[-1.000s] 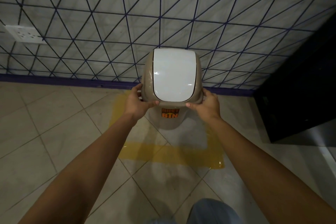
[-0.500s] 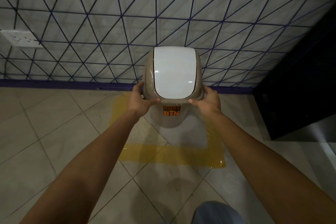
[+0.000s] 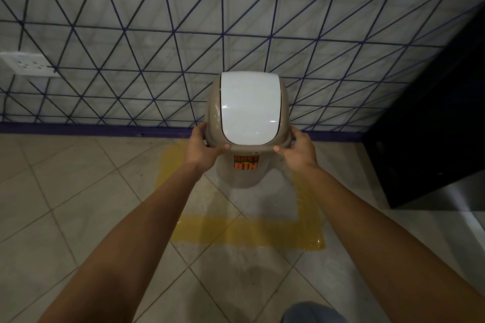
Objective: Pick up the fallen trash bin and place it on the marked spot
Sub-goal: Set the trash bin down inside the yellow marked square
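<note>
A beige trash bin (image 3: 248, 176) with a white swing lid and an orange "DUST BIN" sticker stands upright close to the wall. Its base lies inside the yellow taped square (image 3: 252, 232) on the floor; I cannot tell whether it touches the tiles. My left hand (image 3: 203, 148) grips the left side of the lid rim. On the right side of the rim my right hand (image 3: 298, 151) holds it the same way. Both arms are stretched forward.
A wall with a blue triangle pattern (image 3: 157, 47) rises right behind the bin, with a purple skirting at its foot. A white socket plate (image 3: 29, 64) is on the wall at the left. A dark cabinet (image 3: 433, 126) stands at the right.
The bin and both hands have shifted slightly farther from me toward the wall. The grip on the rim is unchanged.
</note>
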Demonstrator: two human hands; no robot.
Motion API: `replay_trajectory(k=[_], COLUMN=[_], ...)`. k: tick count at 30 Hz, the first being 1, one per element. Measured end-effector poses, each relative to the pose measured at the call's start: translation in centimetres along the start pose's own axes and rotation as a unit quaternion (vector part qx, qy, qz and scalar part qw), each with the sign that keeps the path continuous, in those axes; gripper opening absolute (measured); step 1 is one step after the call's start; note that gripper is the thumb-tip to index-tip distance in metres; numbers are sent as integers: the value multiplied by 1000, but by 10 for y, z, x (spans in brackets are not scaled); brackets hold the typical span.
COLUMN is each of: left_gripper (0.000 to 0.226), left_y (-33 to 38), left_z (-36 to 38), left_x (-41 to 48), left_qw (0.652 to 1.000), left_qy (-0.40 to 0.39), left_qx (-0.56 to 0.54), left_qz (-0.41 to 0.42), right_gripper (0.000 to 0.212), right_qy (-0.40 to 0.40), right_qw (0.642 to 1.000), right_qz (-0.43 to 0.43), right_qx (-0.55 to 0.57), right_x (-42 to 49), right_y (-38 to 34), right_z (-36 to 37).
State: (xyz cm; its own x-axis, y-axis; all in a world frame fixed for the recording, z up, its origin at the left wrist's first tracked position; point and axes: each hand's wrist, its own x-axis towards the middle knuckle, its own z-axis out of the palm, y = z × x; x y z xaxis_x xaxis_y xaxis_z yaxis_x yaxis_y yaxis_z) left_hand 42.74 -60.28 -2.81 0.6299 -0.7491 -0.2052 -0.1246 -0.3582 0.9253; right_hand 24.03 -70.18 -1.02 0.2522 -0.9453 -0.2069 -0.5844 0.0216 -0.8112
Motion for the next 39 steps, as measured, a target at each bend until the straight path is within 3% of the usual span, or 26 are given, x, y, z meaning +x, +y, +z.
replay_trajectory(k=[19, 27, 39], left_gripper=[85, 84, 78], left_y=[2, 4, 8], left_z=[1, -4, -4], left_x=[12, 8, 10], left_qw=[1000, 988, 988], left_qy=[12, 21, 8], left_qx=[2, 121, 142], left_qz=[6, 89, 61], right_gripper=[71, 83, 79], right_qy=[-3, 32, 38], right_qw=[999, 994, 991], right_qz=[-32, -81, -90], right_qx=[-37, -71, -87], right_x=[7, 0, 4], right_y=[-1, -4, -10], right_z=[2, 6, 7])
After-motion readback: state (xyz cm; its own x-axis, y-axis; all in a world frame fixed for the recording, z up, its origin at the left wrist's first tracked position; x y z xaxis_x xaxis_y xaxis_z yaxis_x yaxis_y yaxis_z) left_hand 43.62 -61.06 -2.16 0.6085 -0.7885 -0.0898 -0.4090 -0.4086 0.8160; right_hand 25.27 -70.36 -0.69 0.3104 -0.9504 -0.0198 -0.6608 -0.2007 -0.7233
